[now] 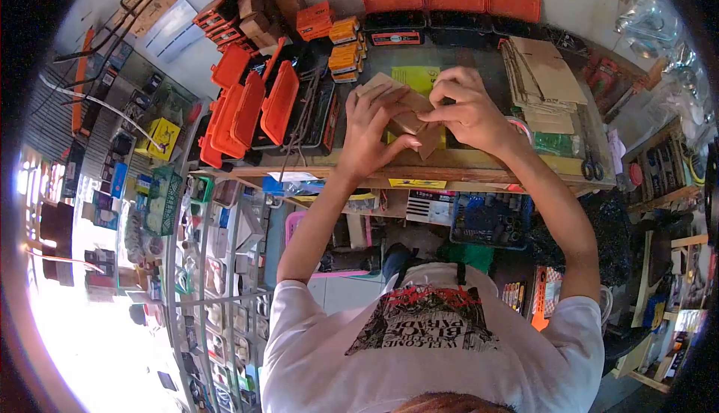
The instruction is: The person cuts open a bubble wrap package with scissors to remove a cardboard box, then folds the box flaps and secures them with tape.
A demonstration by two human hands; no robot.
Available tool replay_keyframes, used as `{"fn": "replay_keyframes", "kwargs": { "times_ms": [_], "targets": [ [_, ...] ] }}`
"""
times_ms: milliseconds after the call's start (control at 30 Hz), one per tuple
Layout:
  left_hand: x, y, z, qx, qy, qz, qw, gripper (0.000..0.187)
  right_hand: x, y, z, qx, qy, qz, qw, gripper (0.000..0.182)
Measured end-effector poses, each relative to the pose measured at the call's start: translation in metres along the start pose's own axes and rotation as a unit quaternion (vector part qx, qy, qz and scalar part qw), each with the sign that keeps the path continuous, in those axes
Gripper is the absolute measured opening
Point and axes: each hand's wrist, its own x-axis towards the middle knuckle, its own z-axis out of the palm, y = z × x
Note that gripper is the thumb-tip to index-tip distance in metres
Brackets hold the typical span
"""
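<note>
A small brown cardboard box (408,122) with a loose flap (428,142) is held just above the counter. My left hand (368,130) grips its left side, fingers over the top and thumb along the near edge. From the right, my right hand (470,112) pinches the box's edge between curled fingers and thumb. Beneath both hands lies a yellow sheet (416,78) on the glass-topped counter (457,160). To the right of my right hand rests a stack of flat cardboard pieces (544,76).
Orange-lidded black toolboxes (281,102) stand open on the left, with more open orange lids (453,2) along the back. Small yellow-orange boxes (345,50) are stacked behind my left hand. Scissors (592,168) lie at the right front edge. Packed wire shelving (217,278) borders the left.
</note>
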Motion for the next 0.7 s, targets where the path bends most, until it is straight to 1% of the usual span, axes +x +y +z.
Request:
{"fn": "replay_keyframes", "kwargs": {
  "times_ms": [100,200,300,400,500,600,700],
  "targets": [
    [-0.002,-0.002,0.003,0.014,-0.003,0.002,1.000,0.061,0.001,-0.001,0.000,0.003,-0.002,0.000,1.000,0.030],
    [-0.003,-0.003,0.002,0.026,-0.009,0.000,1.000,0.061,-0.001,0.000,0.003,0.005,0.023,-0.001,1.000,0.030],
    [-0.002,-0.002,0.000,0.033,-0.012,-0.001,0.999,0.062,-0.005,0.002,0.005,0.032,0.050,0.010,0.998,0.024],
    [-0.002,0.002,-0.003,0.042,-0.023,-0.005,0.999,0.062,-0.011,0.007,0.003,0.043,0.038,0.024,0.998,0.025],
    [0.000,0.008,-0.010,0.067,-0.039,0.002,0.997,0.061,-0.012,-0.014,-0.009,0.027,0.044,0.124,0.991,0.032],
    [0.000,0.011,-0.018,0.098,-0.049,0.017,0.994,0.059,-0.021,-0.028,-0.011,0.064,0.026,0.183,0.981,0.041],
    [-0.001,0.010,-0.018,0.100,-0.059,0.026,0.993,0.058,-0.029,-0.032,-0.002,0.070,0.043,0.204,0.976,0.039]
  ]
}}
